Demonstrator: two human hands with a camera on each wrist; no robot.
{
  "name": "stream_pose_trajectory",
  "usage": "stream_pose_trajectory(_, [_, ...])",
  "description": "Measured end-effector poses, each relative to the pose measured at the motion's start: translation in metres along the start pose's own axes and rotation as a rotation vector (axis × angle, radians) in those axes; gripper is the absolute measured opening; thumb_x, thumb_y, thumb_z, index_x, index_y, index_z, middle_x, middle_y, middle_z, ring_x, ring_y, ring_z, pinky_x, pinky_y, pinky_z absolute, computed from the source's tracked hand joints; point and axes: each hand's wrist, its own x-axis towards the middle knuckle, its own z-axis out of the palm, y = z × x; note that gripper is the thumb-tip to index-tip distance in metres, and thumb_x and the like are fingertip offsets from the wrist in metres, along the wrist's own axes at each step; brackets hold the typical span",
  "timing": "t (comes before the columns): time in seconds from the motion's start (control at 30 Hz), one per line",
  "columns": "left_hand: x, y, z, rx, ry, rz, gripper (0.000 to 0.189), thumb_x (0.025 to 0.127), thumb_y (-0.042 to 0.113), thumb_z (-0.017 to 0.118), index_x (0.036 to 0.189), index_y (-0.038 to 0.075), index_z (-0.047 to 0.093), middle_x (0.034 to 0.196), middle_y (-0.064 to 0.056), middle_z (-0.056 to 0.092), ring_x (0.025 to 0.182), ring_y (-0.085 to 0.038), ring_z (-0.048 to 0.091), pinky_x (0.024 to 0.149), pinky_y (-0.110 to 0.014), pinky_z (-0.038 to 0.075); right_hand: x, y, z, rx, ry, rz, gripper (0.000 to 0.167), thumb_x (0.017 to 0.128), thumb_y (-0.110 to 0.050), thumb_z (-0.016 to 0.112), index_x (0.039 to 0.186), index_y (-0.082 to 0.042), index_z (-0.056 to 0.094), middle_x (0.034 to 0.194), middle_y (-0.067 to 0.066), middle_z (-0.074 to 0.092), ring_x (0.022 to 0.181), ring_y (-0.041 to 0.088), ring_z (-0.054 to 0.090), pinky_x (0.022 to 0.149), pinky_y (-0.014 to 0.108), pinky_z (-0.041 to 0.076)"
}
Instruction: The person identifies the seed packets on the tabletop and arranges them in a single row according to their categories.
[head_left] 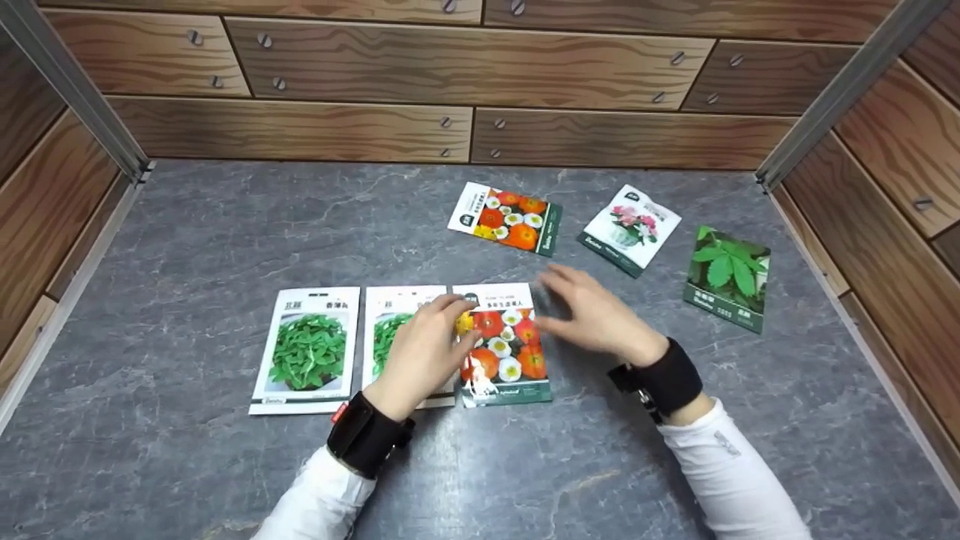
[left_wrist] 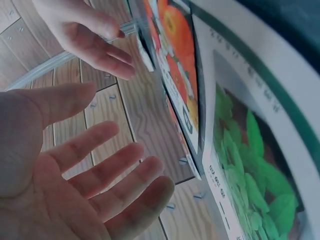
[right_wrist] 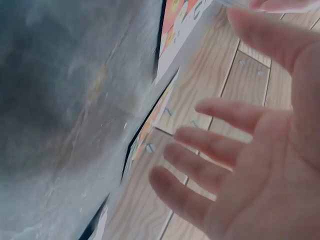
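Three seed packets lie side by side in a row in the head view: a green-leaf packet (head_left: 311, 352), a second green-leaf packet (head_left: 382, 337) and an orange-flower packet (head_left: 510, 352). My left hand (head_left: 424, 349) hovers over the second packet and hides much of it; its fingertips reach over the left side of the orange-flower packet. In the left wrist view, that hand (left_wrist: 95, 170) has spread fingers and an empty palm. Just right of the orange-flower packet is my right hand (head_left: 600, 315), its fingers loosely extended. The right wrist view shows this hand (right_wrist: 240, 150) holding nothing.
Behind the row, another orange-flower packet (head_left: 510, 217) lies tilted. A pink-flower packet (head_left: 631, 229) and a dark green leaf packet (head_left: 727, 277) lie to the right. Wood-patterned walls (head_left: 465, 67) enclose the grey marbled tabletop (head_left: 225, 225) at the back and sides.
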Motion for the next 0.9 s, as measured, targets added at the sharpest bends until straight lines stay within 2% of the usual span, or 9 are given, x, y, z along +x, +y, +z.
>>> stream_pose_trajectory(0.17, [0.004, -0.001, -0.004, -0.047, 0.053, -0.051, 0.035, 0.101, 0.024, 0.070, 0.134, 0.010, 0.070, 0.139, -0.015, 0.069, 0.125, -0.034, 0.069, 0.099, -0.048, 0.060, 0.032, 0.011, 0.000, 0.000, 0.054, 0.044, 0.077, 0.096, -0.039, 0.074, 0.157, -0.002, 0.045, 0.168, 0.027, 0.034, 0.155, 0.048, 0.036, 0.128, 0.064, 0.032])
stream_pose_trajectory(0.33, [0.013, 0.000, -0.004, -0.068, 0.071, -0.064, 0.033, 0.099, 0.022, 0.071, 0.130, 0.010, 0.071, 0.134, -0.013, 0.072, 0.118, -0.032, 0.072, 0.092, -0.047, 0.063, 0.069, 0.029, -0.003, -0.083, 0.077, 0.084, 0.074, 0.099, -0.040, 0.069, 0.157, 0.000, 0.044, 0.168, 0.030, 0.033, 0.155, 0.049, 0.036, 0.128, 0.064, 0.031])
stream_pose_trajectory(0.53, [0.023, 0.002, -0.004, -0.078, 0.024, -0.087, 0.035, 0.101, 0.022, 0.069, 0.133, 0.009, 0.070, 0.137, -0.014, 0.070, 0.116, -0.033, 0.072, 0.091, -0.047, 0.063, 0.108, 0.044, -0.013, -0.115, 0.109, 0.089, 0.061, 0.107, -0.030, 0.057, 0.157, 0.002, 0.043, 0.166, 0.032, 0.034, 0.154, 0.050, 0.034, 0.129, 0.064, 0.029])
stream_pose_trajectory(0.63, [0.031, 0.003, -0.004, -0.083, -0.009, -0.097, 0.035, 0.102, 0.021, 0.067, 0.134, 0.008, 0.069, 0.139, -0.015, 0.069, 0.120, -0.034, 0.071, 0.098, -0.049, 0.061, 0.125, 0.051, -0.019, -0.123, 0.129, 0.101, 0.059, 0.107, -0.028, 0.056, 0.155, 0.003, 0.045, 0.163, 0.032, 0.038, 0.153, 0.050, 0.036, 0.128, 0.064, 0.031])
stream_pose_trajectory(0.73, [0.042, 0.002, -0.004, -0.093, -0.043, -0.128, 0.036, 0.103, 0.021, 0.067, 0.136, 0.007, 0.068, 0.142, -0.015, 0.068, 0.127, -0.034, 0.068, 0.107, -0.050, 0.057, 0.137, 0.057, -0.021, -0.129, 0.127, 0.126, 0.060, 0.106, -0.030, 0.056, 0.153, 0.006, 0.046, 0.161, 0.033, 0.039, 0.152, 0.051, 0.035, 0.127, 0.063, 0.033])
stream_pose_trajectory(0.9, [0.062, -0.001, -0.006, -0.080, -0.087, -0.199, 0.038, 0.103, 0.022, 0.066, 0.138, 0.008, 0.066, 0.144, -0.014, 0.067, 0.134, -0.034, 0.063, 0.113, -0.050, 0.053, 0.147, 0.056, -0.019, -0.135, 0.072, 0.151, 0.069, 0.104, -0.037, 0.060, 0.156, 0.004, 0.042, 0.165, 0.035, 0.032, 0.156, 0.054, 0.027, 0.128, 0.065, 0.030])
